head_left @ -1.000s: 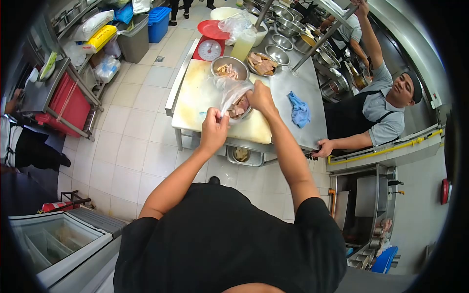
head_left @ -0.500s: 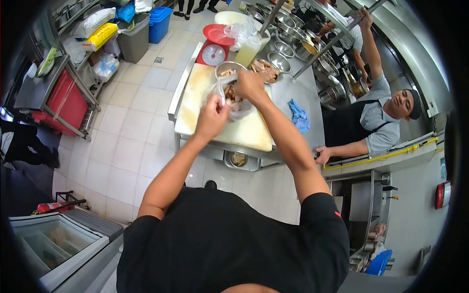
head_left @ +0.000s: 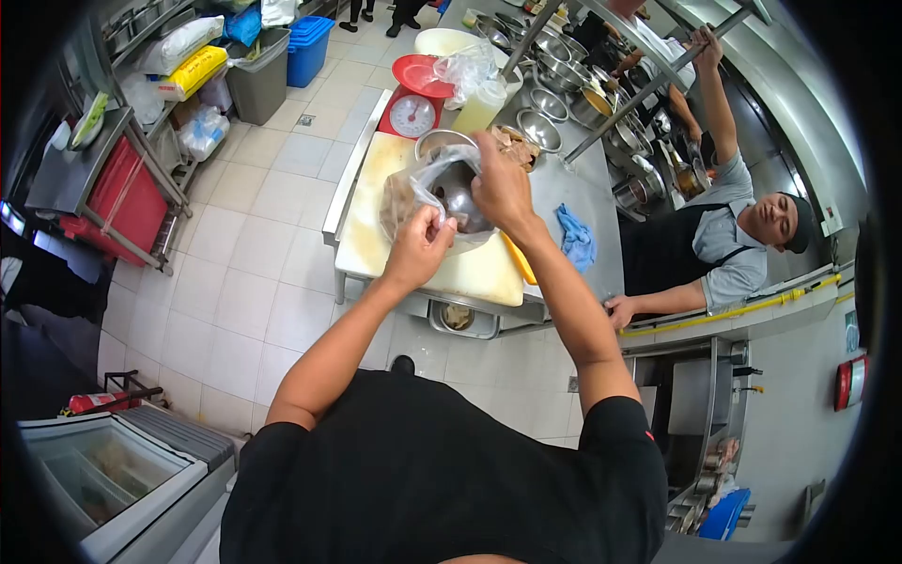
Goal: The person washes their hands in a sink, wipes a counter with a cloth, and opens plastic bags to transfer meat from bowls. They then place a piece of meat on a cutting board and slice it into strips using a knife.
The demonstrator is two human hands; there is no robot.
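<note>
My left hand (head_left: pixel 419 250) is closed in a pinch on the near rim of a clear plastic bag (head_left: pixel 402 209). My right hand (head_left: pixel 502 186) grips a shiny metal bowl (head_left: pixel 460 195), tilted with its inside towards me, at the bag's mouth. Only a few small brown bits show in the bowl, and brownish pieces show through the bag's left side. Beneath them lies a white cutting board (head_left: pixel 362 235). Just behind the bag stands another metal bowl (head_left: pixel 442 141), partly hidden. Sliced brown meat (head_left: pixel 515 150) sits beyond my right hand.
A red kitchen scale (head_left: pixel 412 115), a bottle of yellowish liquid (head_left: pixel 479 108) and several metal bowls (head_left: pixel 538 130) stand farther back. A blue cloth (head_left: pixel 575 237) and a yellow-orange strip (head_left: pixel 519 259) lie right. A co-worker (head_left: pixel 723 235) stands at the table's right, one hand on its edge.
The bowl has tipped further, and the brown pieces seen in it before are mostly gone from it. Brownish pieces now show in the bag, which has spread wider. My right hand moved slightly nearer.
</note>
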